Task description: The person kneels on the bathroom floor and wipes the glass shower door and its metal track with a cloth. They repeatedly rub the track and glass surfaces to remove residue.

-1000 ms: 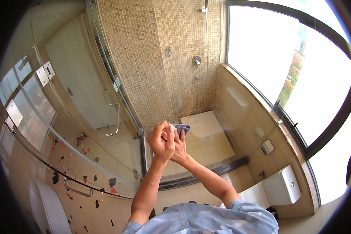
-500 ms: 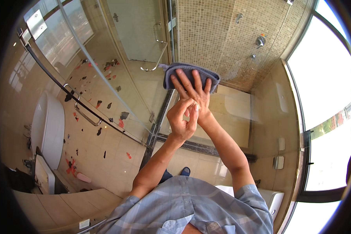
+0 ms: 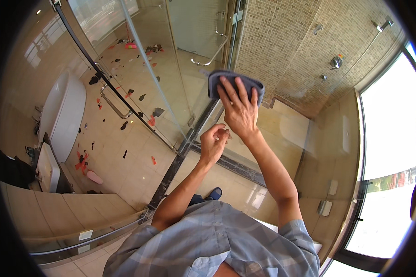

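My right hand (image 3: 241, 111) is stretched out ahead, fingers spread over a folded dark grey cloth (image 3: 215, 87). It holds the cloth against what looks like a clear glass shower panel (image 3: 282, 152); the cloth's far side is hidden. Lower and to the left, my left hand (image 3: 213, 144) hangs apart from the cloth, its fingers curled in toward the thumb. Nothing shows between those fingers.
Glass doors with a metal handle (image 3: 113, 104) stand on the left. Black and red scraps (image 3: 158, 111) litter the floor near a white bathtub (image 3: 69, 106). A dark stone sill (image 3: 168, 180) crosses the floor. Shower fittings (image 3: 336, 62) are on the mosaic wall.
My left hand has drawn away from the right wrist, slightly down. My right hand and the cloth have shifted a little right in the picture, while the whole view has turned.
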The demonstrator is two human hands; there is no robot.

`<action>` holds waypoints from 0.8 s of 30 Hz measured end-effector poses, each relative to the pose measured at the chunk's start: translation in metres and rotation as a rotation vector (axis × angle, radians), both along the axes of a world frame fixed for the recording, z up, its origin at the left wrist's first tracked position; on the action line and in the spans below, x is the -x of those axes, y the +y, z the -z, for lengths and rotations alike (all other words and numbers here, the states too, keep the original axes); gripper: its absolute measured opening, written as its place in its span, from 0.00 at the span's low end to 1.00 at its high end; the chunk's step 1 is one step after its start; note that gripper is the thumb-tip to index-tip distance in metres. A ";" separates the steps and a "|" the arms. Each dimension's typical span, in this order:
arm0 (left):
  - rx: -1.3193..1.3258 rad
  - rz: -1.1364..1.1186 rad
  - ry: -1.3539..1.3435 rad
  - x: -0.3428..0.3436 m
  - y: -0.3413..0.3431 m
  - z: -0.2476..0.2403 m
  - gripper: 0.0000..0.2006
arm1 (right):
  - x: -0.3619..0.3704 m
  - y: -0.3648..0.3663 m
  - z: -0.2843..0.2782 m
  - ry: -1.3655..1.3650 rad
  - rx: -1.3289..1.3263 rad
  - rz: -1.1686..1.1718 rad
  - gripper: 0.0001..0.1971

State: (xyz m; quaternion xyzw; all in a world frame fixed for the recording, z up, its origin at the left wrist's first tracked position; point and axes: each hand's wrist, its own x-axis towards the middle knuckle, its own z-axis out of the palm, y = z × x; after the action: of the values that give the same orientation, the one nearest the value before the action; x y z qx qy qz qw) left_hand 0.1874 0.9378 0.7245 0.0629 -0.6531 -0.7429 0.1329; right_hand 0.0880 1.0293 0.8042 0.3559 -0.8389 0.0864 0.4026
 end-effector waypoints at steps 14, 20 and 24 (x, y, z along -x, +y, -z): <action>-0.209 -0.288 0.077 -0.005 -0.085 -0.014 0.10 | 0.028 -0.117 -0.005 0.091 -0.134 -0.128 0.23; -0.226 -0.112 -0.134 -0.002 -0.102 -0.010 0.14 | 0.009 -0.071 0.091 -0.028 -0.154 -0.009 0.25; -0.216 0.006 -0.143 0.005 -0.114 0.005 0.16 | -0.006 -0.028 0.101 0.027 0.006 0.249 0.29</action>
State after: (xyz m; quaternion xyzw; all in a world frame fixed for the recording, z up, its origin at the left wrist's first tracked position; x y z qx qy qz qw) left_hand 0.1822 0.8237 0.7199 0.1276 -0.5772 -0.8029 0.0763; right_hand 0.0935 1.0011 0.7030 0.2487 -0.8709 0.0334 0.4226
